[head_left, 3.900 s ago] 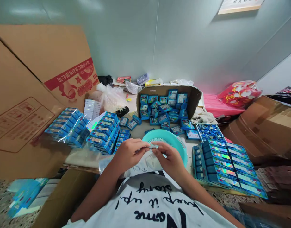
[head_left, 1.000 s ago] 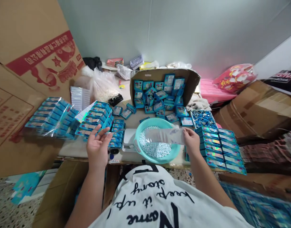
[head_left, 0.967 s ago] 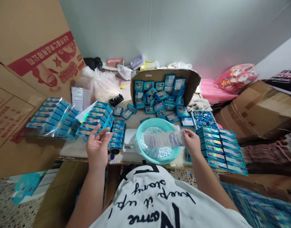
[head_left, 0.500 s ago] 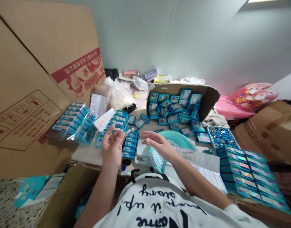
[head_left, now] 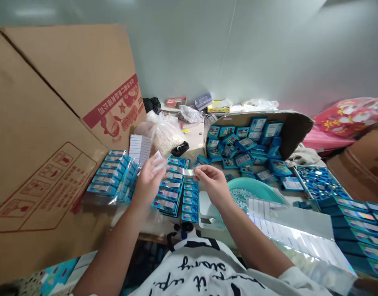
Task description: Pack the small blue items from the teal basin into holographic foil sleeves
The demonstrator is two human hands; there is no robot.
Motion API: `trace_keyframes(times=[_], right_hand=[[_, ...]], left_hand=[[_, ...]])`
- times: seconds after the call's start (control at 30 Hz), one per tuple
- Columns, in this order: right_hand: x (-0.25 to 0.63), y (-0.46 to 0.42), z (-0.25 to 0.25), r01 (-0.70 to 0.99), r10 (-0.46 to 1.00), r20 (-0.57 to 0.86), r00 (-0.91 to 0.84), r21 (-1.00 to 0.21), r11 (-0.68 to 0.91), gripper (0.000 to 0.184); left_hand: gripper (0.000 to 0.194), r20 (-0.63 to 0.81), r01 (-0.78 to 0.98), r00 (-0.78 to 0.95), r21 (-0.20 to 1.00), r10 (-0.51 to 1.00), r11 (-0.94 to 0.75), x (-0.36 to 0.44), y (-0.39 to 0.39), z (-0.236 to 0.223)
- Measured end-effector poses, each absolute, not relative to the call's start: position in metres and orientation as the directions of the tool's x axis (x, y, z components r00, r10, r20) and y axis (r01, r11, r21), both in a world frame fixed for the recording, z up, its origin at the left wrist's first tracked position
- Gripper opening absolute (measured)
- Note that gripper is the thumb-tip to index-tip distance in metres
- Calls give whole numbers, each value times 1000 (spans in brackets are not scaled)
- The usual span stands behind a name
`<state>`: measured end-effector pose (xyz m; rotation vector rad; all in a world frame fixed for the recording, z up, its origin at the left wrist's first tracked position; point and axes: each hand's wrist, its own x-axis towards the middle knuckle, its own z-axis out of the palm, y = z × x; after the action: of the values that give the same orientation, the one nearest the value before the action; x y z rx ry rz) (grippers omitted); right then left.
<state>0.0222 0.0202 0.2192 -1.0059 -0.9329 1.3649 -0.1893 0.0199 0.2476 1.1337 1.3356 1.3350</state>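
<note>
My left hand [head_left: 148, 181] is closed round a whitish, partly see-through sheet [head_left: 158, 163], whose lower part the fingers hide. My right hand [head_left: 213, 183] pinches one end of a small shiny strip [head_left: 188, 172], which looks like a holographic sticker. The strip's other end reaches toward the left hand; I cannot tell if it touches it. Below the hands lie stacked blue boxes [head_left: 167, 194] with shiny labels. Beside them runs a row of small blue boxes [head_left: 190, 200] with round windows, next to a white scale [head_left: 209, 211].
A tall carton [head_left: 111, 53] rises at the left, near plastic-wrapped blue boxes [head_left: 105, 181]. A turquoise basin [head_left: 266, 190] holds pale pellets. Behind it, an open carton [head_left: 300, 121] spills small blue boxes. Shiny label sheets [head_left: 303, 234] and more stacked boxes [head_left: 352, 230] are at the right.
My hands have come closer together over the stacked boxes. The right hand has closed on the shiny strip, and the left now holds the whitish sheet. The view has shifted.
</note>
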Motion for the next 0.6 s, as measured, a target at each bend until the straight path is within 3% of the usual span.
trace_keyframes(times=[0.07, 0.13, 0.2, 0.27, 0.33, 0.43, 0.5, 0.6], right_hand=[[25, 30, 224, -225, 999, -11, 37, -974, -3, 26], [29, 37, 230, -163, 1000, -18, 24, -987, -14, 26], [28, 38, 235, -208, 999, -41, 7, -977, -39, 26], [21, 32, 236, -345, 999, -39, 21, -938, -29, 26], [10, 22, 232, -466, 999, -20, 46, -885, 4, 25], [-3, 5, 218, -542, 999, -17, 27, -840, 1, 23], [-7, -4, 209, -553, 1000, -23, -15, -833, -28, 22], [-7, -11, 202, -545, 997, -54, -60, -835, -77, 22]], left_hand=[[53, 238, 280, -247, 946, 940, -166, -203, 35, 256], [45, 432, 496, -160, 813, 887, -306, -202, 40, 266], [35, 464, 552, -32, 747, 885, -371, -187, 35, 270], [37, 362, 440, -69, 847, 929, -298, -164, 25, 267], [49, 102, 141, -112, 986, 989, -86, -143, 17, 258], [60, -251, -299, 52, 919, 966, 255, -127, 15, 244], [54, -325, -399, 107, 851, 940, 340, -127, 17, 237], [38, -306, -380, 42, 876, 951, 298, -135, 18, 232]])
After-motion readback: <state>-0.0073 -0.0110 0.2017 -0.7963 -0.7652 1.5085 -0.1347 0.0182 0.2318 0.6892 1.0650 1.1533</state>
